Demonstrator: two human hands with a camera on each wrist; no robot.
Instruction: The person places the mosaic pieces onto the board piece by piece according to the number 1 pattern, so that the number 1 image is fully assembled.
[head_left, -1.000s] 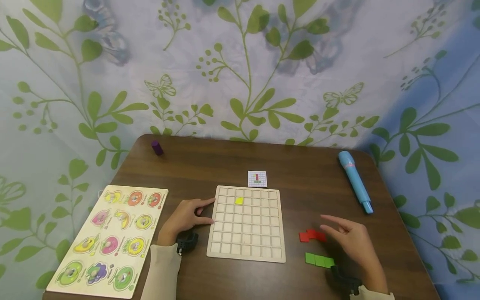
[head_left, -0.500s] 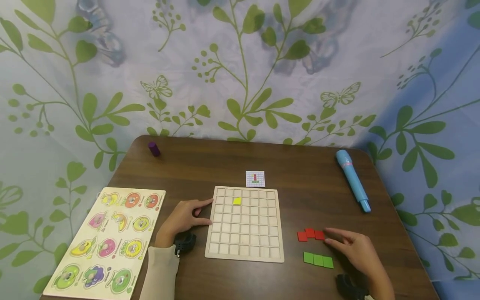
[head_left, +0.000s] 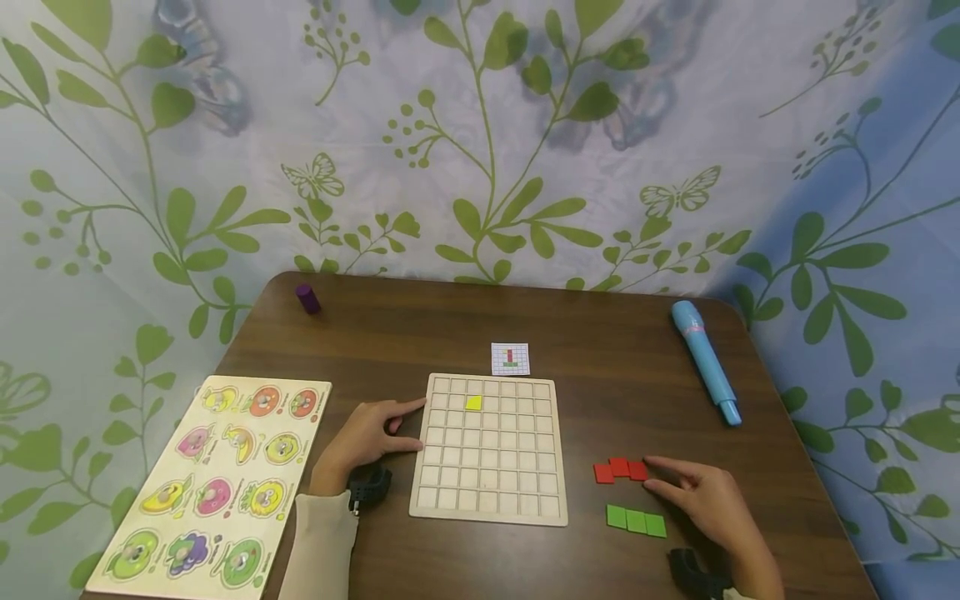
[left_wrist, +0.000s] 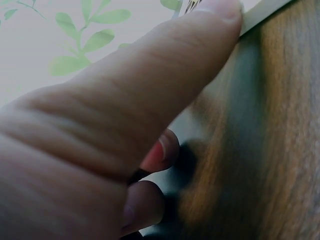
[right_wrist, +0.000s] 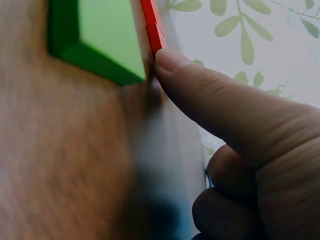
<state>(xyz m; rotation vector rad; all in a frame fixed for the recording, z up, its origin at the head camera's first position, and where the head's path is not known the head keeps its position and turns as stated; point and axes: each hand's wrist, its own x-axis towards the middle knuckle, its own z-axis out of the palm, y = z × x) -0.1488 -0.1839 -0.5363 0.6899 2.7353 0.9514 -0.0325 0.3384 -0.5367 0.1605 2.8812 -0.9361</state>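
A square wooden grid board (head_left: 487, 448) lies flat mid-table, with one yellow tile (head_left: 474, 403) in a cell of its upper left part. My left hand (head_left: 366, 433) touches the board's left edge with extended thumb and index finger; its other fingers are folded under. Right of the board, three red tiles (head_left: 619, 467) form an uneven row. The thumb and index finger of my right hand (head_left: 708, 496) pinch the rightmost red tile at its right end. The thumb tip meets the red tile (right_wrist: 156, 36) in the right wrist view. Three green tiles (head_left: 636, 521) lie nearer me.
A small printed card (head_left: 510, 359) with a coloured grid pattern lies behind the board. A wooden fruit puzzle (head_left: 217, 483) fills the table's left side. At the back are a purple cylinder (head_left: 307, 298) and, on the right, a blue toy microphone (head_left: 707, 362).
My right hand has come down from above the red tiles to the right end of their row, uncovering the rightmost red tile. The left hand has stayed at the board's edge.
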